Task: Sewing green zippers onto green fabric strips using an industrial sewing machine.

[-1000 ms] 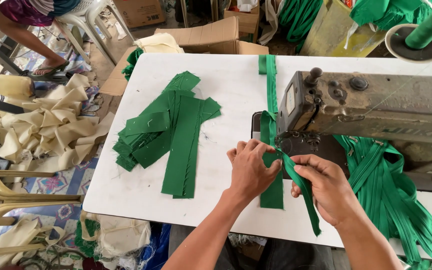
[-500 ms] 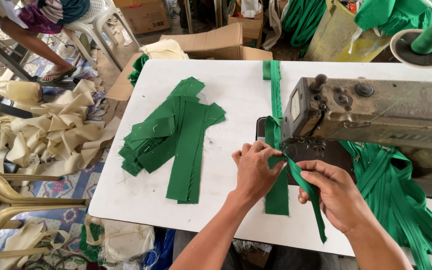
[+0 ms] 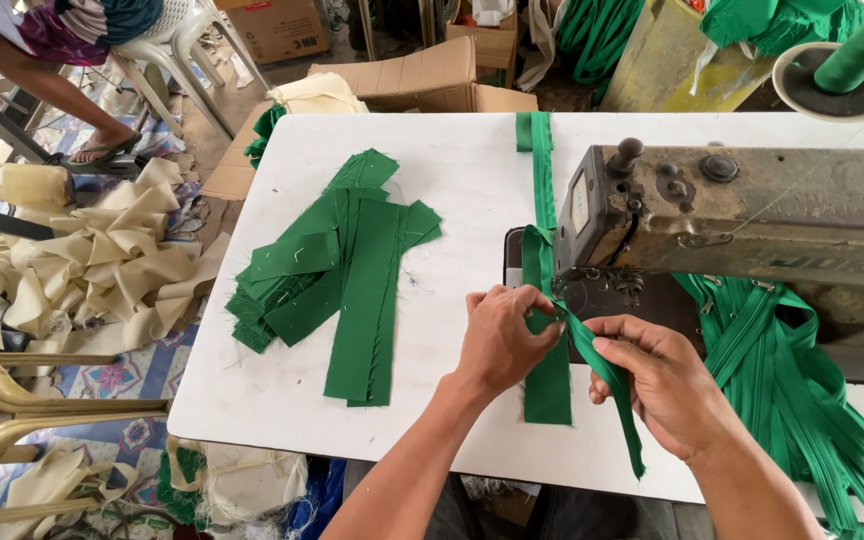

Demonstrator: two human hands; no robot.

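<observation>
My left hand (image 3: 504, 335) pinches a green fabric strip (image 3: 549, 380) that lies flat on the white table (image 3: 452, 170), just in front of the foot of the grey sewing machine (image 3: 742, 215). My right hand (image 3: 657, 380) grips a narrower green strip (image 3: 612, 385) that runs diagonally from my left fingers down past the table's front edge. The flat strip continues under the machine and out its far side as a long green band (image 3: 542, 165).
A pile of green fabric strips (image 3: 337, 270) lies to the left on the table. Green zipper tape (image 3: 782, 370) hangs at the right under the machine. Cream fabric scraps (image 3: 102, 265) cover the floor at left, near a seated person's leg (image 3: 52, 90). Cardboard boxes (image 3: 422, 75) stand behind.
The view has shifted slightly. Both hands stay at the strips by the machine's foot, with the fingers adjusting their pinch a little.
</observation>
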